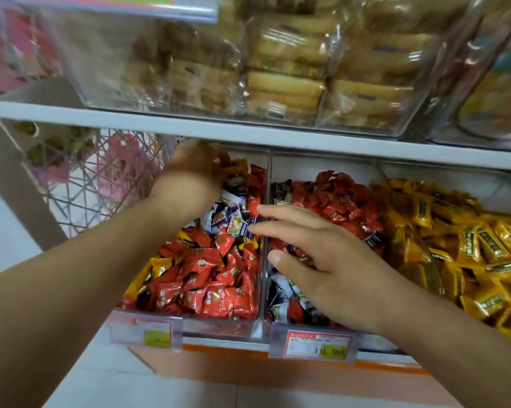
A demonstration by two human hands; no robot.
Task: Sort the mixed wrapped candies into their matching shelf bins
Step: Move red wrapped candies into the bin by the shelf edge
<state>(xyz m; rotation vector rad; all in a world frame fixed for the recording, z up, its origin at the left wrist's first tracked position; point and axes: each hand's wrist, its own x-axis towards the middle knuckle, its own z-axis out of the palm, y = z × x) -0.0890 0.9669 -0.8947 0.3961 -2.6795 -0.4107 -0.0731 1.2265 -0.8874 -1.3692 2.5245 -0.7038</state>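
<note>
Three clear bins stand side by side on the lower shelf. The left bin (pixel 218 325) holds mixed red, white-purple and a few yellow candies (pixel 207 272). The middle bin (pixel 313 169) holds mostly red candies (pixel 342 201) with some white-purple ones. The right bin (pixel 436 178) is piled with yellow candies (pixel 469 248). My left hand (pixel 189 175) reaches deep into the back of the left bin, fingers curled around yellow candies (pixel 233 166). My right hand (pixel 319 260) hovers over the middle bin, fingers straight and spread, tips over the divider (pixel 264 231).
A white shelf board (pixel 248 134) hangs low over the bins. Above it sit clear boxes of wrapped pastries (pixel 283 69). A wire basket (pixel 101 178) stands to the left. Price tags (pixel 316 346) hang on the bins' front edge.
</note>
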